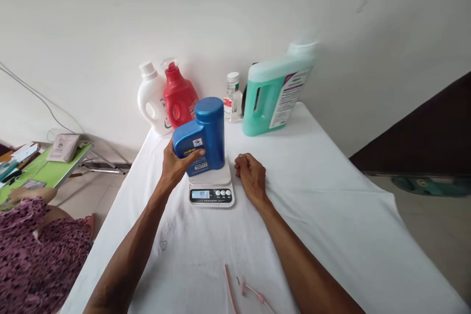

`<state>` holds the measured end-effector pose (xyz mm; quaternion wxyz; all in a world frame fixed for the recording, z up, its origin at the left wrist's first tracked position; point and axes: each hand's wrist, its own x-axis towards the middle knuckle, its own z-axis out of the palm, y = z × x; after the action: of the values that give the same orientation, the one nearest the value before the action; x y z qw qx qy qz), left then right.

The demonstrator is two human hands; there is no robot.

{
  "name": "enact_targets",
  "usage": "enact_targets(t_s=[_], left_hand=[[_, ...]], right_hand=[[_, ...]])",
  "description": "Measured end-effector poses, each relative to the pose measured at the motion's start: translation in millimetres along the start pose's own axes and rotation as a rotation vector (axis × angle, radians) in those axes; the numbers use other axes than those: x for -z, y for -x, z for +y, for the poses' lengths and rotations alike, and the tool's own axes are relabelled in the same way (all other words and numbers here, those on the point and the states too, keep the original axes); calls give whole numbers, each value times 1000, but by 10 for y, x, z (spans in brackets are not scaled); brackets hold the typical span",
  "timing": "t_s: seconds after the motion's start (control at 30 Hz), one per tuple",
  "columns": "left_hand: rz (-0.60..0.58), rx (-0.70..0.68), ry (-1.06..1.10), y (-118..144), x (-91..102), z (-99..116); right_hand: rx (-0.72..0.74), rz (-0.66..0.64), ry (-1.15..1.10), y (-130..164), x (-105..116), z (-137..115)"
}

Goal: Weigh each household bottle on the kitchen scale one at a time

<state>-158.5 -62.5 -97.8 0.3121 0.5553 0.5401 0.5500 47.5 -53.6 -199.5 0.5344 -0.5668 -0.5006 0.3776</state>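
Observation:
A blue plastic bottle (211,132) with a round blue cap stands upright on a white digital kitchen scale (215,202). Its side is gripped by my left hand (178,164), the thumb across the front label and the other fingers hidden behind. The scale's lit display (200,195) shows three digits, perhaps 988, too small to be sure. Just right of the scale, my right hand (252,176) rests on the white cloth with its fingers curled in, and nothing shows in it.
Along the wall stand a white jug (152,103), a red jug (180,93), a small clear bottle (232,98) and a large green jug (272,103). Pink cords (243,287) lie near the front. At left, a person's patterned sleeve (25,221) is beside a green table (69,164).

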Motion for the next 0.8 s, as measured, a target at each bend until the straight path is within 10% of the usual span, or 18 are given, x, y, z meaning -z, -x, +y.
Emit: enact_targets(t_s=[0.33,0.5,0.8], left_hand=[[89,-44,201,-217,-416,416],[-99,-127,259,-423,-1115,666],[-246,-43,278,-719,-2300,166]], right_hand=[[115,15,149,-52,-49,35],[141,2,227,-55,-63,34],[161,3,344,-49,-65,81]])
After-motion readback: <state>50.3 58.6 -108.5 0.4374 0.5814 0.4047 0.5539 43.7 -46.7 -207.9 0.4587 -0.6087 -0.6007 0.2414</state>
